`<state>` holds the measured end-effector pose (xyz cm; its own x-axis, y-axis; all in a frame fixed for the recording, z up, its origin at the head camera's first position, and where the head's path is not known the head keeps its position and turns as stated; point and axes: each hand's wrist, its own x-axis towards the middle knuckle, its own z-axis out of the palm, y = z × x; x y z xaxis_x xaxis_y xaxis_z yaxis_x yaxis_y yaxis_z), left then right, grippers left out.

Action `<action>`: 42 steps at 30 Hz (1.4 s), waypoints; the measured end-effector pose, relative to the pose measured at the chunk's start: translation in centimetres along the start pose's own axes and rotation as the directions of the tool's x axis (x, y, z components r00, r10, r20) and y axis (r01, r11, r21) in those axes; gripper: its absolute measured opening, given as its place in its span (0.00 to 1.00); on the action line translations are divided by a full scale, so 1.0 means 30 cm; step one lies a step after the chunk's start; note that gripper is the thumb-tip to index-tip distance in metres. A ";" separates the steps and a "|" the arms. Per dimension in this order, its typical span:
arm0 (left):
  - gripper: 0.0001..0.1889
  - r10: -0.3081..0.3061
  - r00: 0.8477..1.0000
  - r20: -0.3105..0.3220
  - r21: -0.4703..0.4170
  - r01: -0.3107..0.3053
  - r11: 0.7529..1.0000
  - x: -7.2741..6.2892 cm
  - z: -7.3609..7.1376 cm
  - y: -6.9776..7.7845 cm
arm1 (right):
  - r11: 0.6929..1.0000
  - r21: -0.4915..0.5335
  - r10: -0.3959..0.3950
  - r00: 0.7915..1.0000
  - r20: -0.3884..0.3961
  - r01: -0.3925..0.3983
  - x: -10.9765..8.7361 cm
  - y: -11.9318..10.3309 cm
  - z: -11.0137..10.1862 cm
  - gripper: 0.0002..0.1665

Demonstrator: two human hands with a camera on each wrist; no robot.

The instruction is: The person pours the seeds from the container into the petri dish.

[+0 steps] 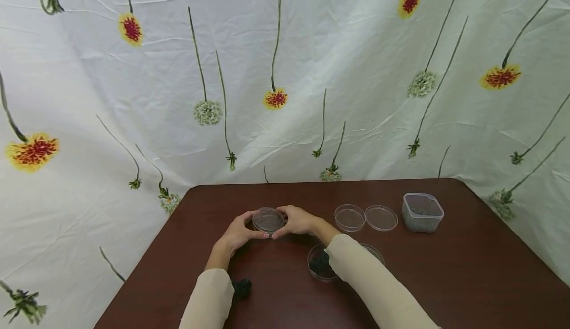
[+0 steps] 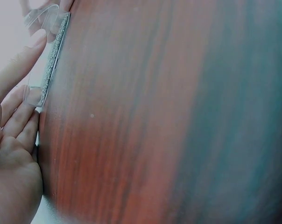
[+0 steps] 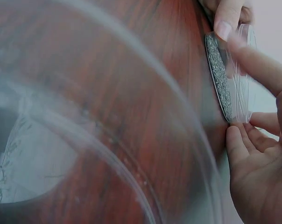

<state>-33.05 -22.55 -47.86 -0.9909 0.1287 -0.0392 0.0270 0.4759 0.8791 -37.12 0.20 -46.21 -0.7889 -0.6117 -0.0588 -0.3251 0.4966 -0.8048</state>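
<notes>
A round clear petri dish (image 1: 268,230) with a layer of grey grains (image 3: 217,70) sits on the table, held between both hands. Its clear lid (image 3: 245,42) is over the grains, and in the left wrist view it looks tilted. From the left side my left hand (image 1: 238,231) grips the dish, thumb at the near rim and fingers curved around the back. Opposite it, my right hand (image 1: 297,220) holds the lid and dish edge the same way. The two thumb tips almost meet at the front.
Two clear round dish parts (image 1: 350,217) lie side by side right of the hands. Beyond them stands a clear plastic tub (image 1: 422,214). Under the right forearm is another dish with a dark green clump (image 1: 318,263); a dark green ball (image 1: 243,288) lies by the left sleeve.
</notes>
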 end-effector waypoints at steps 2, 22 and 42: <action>0.46 -0.006 1.000 -0.002 0.000 0.006 1.000 0.000 0.001 -0.001 | 1.000 0.008 -0.002 1.000 0.008 0.002 0.001 0.002 0.000 0.53; 0.56 0.025 0.999 0.028 -0.033 -0.024 0.999 -0.004 0.001 -0.007 | 1.000 -0.028 0.003 0.999 -0.036 -0.004 -0.004 -0.010 0.004 0.49; 0.56 0.029 0.998 0.060 -0.198 -0.017 0.980 0.012 -0.029 -0.019 | 0.997 0.055 -0.044 0.997 -0.064 0.047 -0.056 -0.016 -0.109 0.46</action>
<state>-33.53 -23.54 -47.96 -0.9800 0.1945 -0.0417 0.0171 0.2916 0.9564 -37.37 3.01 -43.79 -0.8059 -0.5918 0.0146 -0.3327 0.4324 -0.8381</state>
